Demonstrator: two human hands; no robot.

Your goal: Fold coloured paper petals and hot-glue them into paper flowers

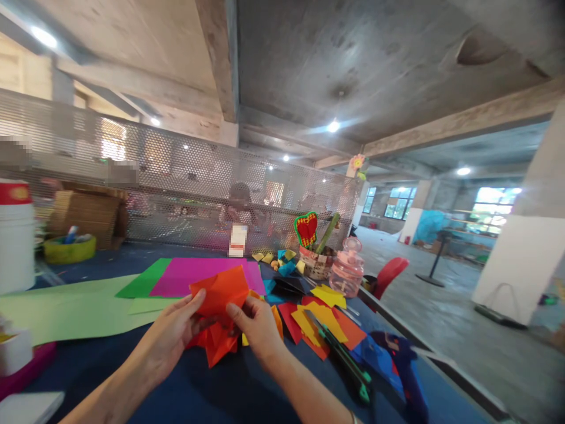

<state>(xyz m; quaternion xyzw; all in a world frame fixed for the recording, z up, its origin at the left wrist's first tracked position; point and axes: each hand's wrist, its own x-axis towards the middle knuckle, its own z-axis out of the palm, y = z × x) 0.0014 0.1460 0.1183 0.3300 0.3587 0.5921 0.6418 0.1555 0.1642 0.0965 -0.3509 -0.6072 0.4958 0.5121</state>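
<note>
Orange paper: a bright orange sheet, folded and creased, is held up above the near middle of the table, between the two hands.
Left grip: the left hand pinches the sheet's left edge, thumb on top, fingers behind.
Right grip: the right hand holds the lower right corner the same way, thumb against fingers.
Under the sheet: a pointed red-orange folded shape hangs or lies just below; whether it is joined to the sheet, I cannot tell.
Right of the hands: yellow and orange paper pieces overlap, with a black-and-green tool lying across them; nearer the table's edge is a dark blue glue gun.
Behind the hands: a magenta sheet lies over a green sheet, with a long pale green sheet to the left.
Far right of the table: a patterned pot holds a red heart-shaped ornament; a clear pink jar stands beside it.
Far left: a white container with a red top.
Beyond: a perforated metal screen, with a person dimly visible through it.
</note>
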